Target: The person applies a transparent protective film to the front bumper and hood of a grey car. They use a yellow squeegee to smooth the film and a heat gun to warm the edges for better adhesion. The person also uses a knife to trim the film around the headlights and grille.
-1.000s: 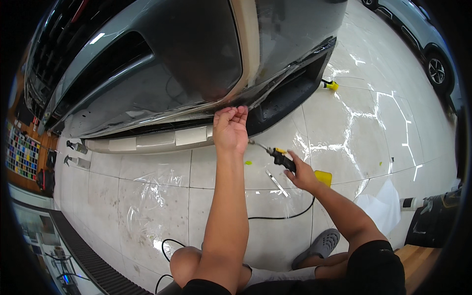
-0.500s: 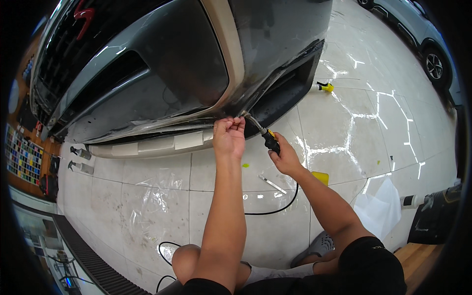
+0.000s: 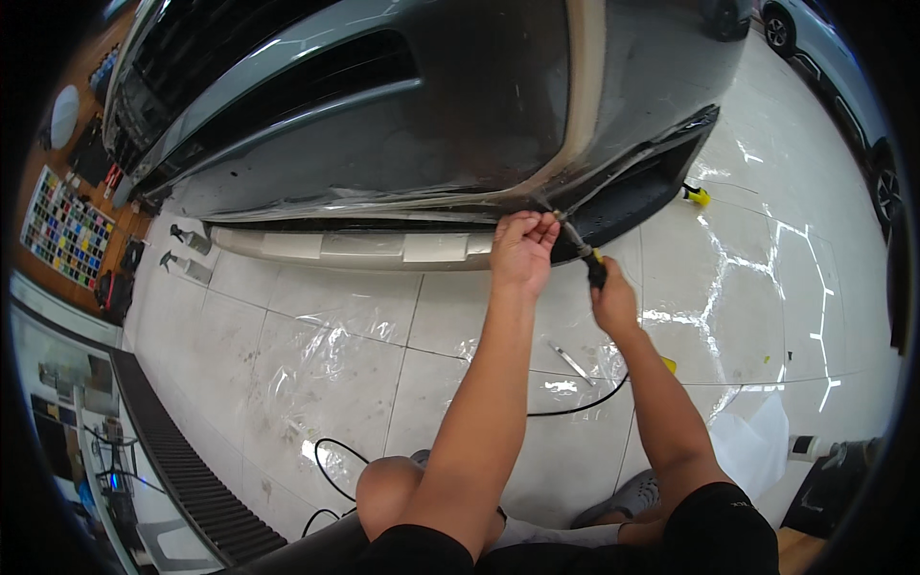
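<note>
The dark grey bumper [image 3: 460,134] of a car fills the upper middle, with wrinkled clear film [image 3: 374,208] along its lower edge. My left hand [image 3: 521,254] is palm up under that edge, its bent fingertips closed on what appears to be the film's edge; the exact pinch is partly hidden. Just to the right, my right hand [image 3: 615,299] is wrapped round the black grip of a torch-like tool [image 3: 596,269] with a yellow part, a slim metal nozzle and a black cord. The nozzle tip is close by my left fingertips, near a beige strip [image 3: 583,96] on the bumper.
A lower beige trim [image 3: 355,247] carries white patches. On the tiled floor lie a thin light-coloured tool [image 3: 572,364], clear film scraps [image 3: 326,335], a black cord [image 3: 575,410] and a white sheet [image 3: 752,441]. Spray bottles [image 3: 190,266] stand left; a yellow-topped bottle [image 3: 697,195] lies right.
The view has shifted, so the car and both hands appear farther right and slightly higher. My hands keep their places at the bumper edge, the tool still in my right hand.
</note>
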A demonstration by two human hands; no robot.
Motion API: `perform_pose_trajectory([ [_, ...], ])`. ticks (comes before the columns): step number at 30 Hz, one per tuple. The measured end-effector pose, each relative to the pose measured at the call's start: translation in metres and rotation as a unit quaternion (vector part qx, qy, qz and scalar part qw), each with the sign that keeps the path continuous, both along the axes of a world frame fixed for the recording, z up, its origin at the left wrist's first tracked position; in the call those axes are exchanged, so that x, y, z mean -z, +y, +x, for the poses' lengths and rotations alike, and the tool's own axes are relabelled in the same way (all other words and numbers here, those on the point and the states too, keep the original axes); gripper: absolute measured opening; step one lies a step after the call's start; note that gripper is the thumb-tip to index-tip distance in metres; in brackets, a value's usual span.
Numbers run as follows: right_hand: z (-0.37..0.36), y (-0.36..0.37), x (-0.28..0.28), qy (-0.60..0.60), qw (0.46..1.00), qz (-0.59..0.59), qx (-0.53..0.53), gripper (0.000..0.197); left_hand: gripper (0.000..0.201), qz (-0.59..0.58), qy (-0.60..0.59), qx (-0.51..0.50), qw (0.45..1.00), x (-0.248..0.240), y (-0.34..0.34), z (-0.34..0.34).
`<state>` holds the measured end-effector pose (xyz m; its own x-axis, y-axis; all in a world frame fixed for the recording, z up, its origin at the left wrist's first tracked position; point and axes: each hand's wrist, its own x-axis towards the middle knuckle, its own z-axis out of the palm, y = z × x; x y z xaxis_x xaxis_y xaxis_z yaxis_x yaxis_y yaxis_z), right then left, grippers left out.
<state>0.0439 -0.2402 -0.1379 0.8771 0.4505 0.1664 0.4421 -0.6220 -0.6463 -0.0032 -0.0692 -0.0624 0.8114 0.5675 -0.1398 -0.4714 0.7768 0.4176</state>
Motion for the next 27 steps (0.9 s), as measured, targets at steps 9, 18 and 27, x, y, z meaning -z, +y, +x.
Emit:
perform_pose_trajectory([
  [9,0.035,-0.021,-0.042,-0.128,0.985,-0.109,-0.031,0.046,0.015,-0.037,0.006,-0.011,0.999,0.004,-0.003,0.0],
  [18,0.041,-0.017,-0.042,-0.152,0.981,-0.118,-0.037,0.047,0.016,-0.022,0.008,0.035,0.999,0.001,0.001,-0.008],
  [27,0.038,-0.01,-0.055,-0.214,0.968,-0.116,-0.058,0.044,0.019,-0.041,0.024,0.029,0.998,-0.001,-0.009,-0.018],
])
